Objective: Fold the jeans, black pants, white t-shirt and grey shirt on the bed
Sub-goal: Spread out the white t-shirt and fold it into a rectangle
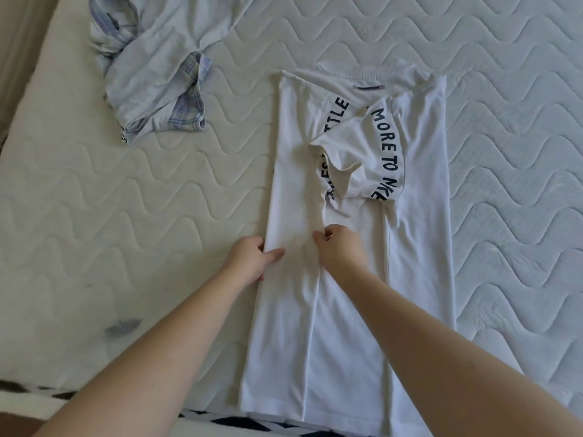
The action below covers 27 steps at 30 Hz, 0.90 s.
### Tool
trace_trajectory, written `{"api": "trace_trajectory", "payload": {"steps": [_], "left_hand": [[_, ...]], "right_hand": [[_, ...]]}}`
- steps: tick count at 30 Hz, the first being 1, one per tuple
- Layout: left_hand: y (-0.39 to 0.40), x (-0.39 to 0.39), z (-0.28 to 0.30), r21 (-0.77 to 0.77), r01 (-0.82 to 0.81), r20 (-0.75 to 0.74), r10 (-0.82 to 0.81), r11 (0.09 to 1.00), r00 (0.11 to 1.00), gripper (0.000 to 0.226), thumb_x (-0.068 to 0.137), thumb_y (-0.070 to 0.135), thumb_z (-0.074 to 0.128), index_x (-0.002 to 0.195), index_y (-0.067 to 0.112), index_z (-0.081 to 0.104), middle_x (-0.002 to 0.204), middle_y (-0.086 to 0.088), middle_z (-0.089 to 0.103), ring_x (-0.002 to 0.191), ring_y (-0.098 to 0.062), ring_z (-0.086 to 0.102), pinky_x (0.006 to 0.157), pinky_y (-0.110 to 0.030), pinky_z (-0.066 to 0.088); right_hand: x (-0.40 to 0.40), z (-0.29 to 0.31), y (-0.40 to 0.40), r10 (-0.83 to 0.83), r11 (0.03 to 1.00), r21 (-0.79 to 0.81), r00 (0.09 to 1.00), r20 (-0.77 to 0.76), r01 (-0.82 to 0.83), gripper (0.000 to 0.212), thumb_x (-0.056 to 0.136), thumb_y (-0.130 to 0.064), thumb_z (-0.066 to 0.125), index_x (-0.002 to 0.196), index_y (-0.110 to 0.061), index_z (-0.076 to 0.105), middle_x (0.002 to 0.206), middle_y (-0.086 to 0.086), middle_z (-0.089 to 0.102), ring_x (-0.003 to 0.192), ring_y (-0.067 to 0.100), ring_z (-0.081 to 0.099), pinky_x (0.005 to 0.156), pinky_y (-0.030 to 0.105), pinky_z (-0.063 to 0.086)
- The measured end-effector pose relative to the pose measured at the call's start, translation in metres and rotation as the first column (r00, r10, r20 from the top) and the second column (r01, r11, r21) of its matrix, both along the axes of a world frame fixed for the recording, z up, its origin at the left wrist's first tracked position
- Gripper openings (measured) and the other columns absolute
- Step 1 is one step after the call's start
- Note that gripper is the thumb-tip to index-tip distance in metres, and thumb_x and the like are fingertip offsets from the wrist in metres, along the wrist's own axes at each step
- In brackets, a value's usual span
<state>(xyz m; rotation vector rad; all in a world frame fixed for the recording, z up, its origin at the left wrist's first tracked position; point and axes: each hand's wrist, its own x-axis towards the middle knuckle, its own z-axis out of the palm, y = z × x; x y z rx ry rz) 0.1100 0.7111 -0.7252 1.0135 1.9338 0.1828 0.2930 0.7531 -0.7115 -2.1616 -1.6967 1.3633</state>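
The white t-shirt (pixel 419 247) with dark lettering lies lengthwise on the bed, both sides folded inward into a long strip, one sleeve bunched on top near the chest. My left hand (pixel 249 260) grips the shirt's left folded edge at mid-length, thumb on top. Just to its right, my right hand (pixel 340 247) pinches the cloth of the folded flap with curled fingers. The grey shirt (pixel 151 74), with plaid lining at collar and cuffs, lies crumpled at the far left. Jeans and black pants are out of view.
The quilted white mattress (pixel 504 152) spreads around the clothes. Its left edge (pixel 28 99) runs diagonally at the far left. A black-and-white patterned blanket (pixel 236 421) lies along the near edge under the t-shirt's hem.
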Motion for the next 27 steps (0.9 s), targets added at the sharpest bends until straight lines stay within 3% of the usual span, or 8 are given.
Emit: {"api": "trace_trajectory", "payload": {"steps": [3,6,11,16,21,24,27], "left_hand": [[-0.036,0.007,0.003,-0.047,-0.003,0.035,0.005,0.999,0.999,0.027,0.082,0.040,0.075,0.081,0.015,0.064,0.060,0.002,0.064,0.039,-0.014,0.056,0.033,-0.017,0.035],[-0.070,0.014,0.006,-0.092,0.017,0.062,-0.011,0.996,0.998,0.030,0.082,0.040,0.075,0.092,0.013,0.064,0.070,0.000,0.065,0.046,-0.016,0.058,0.034,-0.019,0.039],[-0.104,0.015,0.010,-0.132,0.005,0.049,0.002,0.991,0.999,0.031,0.084,0.038,0.073,0.085,0.012,0.057,0.061,0.000,0.057,0.040,-0.010,0.051,0.032,-0.016,0.034],[-0.144,0.005,0.015,-0.261,0.180,0.068,-0.168,0.948,0.983,0.037,0.084,0.047,0.070,0.093,0.012,0.061,0.060,0.001,0.058,0.048,-0.012,0.055,0.042,-0.020,0.038],[-0.196,-0.008,0.010,-0.364,0.317,0.167,-0.273,0.876,0.947,0.035,0.085,0.052,0.065,0.094,0.018,0.064,0.051,0.002,0.056,0.042,-0.012,0.049,0.049,-0.021,0.040],[-0.224,-0.009,0.005,-0.383,0.184,0.267,-0.083,0.905,0.960,0.033,0.097,0.044,0.053,0.107,0.014,0.061,0.046,0.003,0.047,0.040,-0.012,0.041,0.049,-0.025,0.036],[-0.235,-0.006,0.006,-0.377,0.022,0.254,0.081,0.926,0.964,0.031,0.100,0.044,0.046,0.105,0.017,0.058,0.044,0.004,0.044,0.039,-0.010,0.039,0.049,-0.025,0.036]], "right_hand": [[0.011,0.001,-0.021,-0.039,0.997,-0.064,0.998,-0.052,0.036,0.026,0.093,-0.042,0.052,0.088,-0.020,0.066,0.076,-0.002,0.067,0.072,0.019,0.064,0.064,0.032,0.055],[0.017,0.002,-0.057,0.073,0.982,-0.167,0.995,-0.068,-0.084,0.028,0.090,-0.050,0.058,0.082,-0.023,0.063,0.081,-0.004,0.068,0.070,0.013,0.063,0.057,0.026,0.049],[0.023,0.004,-0.126,0.106,0.931,-0.332,0.983,-0.148,-0.150,0.024,0.087,-0.044,0.064,0.083,-0.020,0.068,0.073,-0.006,0.069,0.057,0.011,0.060,0.048,0.021,0.042],[0.025,0.002,-0.191,0.161,0.857,-0.466,0.973,-0.165,-0.221,0.021,0.088,-0.038,0.064,0.084,-0.018,0.068,0.074,0.002,0.067,0.049,0.012,0.055,0.053,0.025,0.049],[0.025,0.002,-0.240,0.023,0.886,-0.452,0.984,-0.175,-0.102,0.027,0.093,-0.037,0.059,0.073,-0.021,0.058,0.065,-0.005,0.054,0.049,0.012,0.052,0.044,0.019,0.042],[0.026,0.008,-0.252,0.020,0.915,-0.397,0.991,-0.131,-0.071,0.038,0.094,-0.041,0.058,0.064,-0.018,0.051,0.057,-0.005,0.055,0.042,0.010,0.051,0.051,0.025,0.044],[0.035,0.018,-0.259,0.049,0.968,-0.248,0.998,0.040,-0.037,0.039,0.092,-0.053,0.056,0.072,-0.020,0.058,0.065,-0.004,0.065,0.053,0.009,0.057,0.048,0.026,0.041]]}}
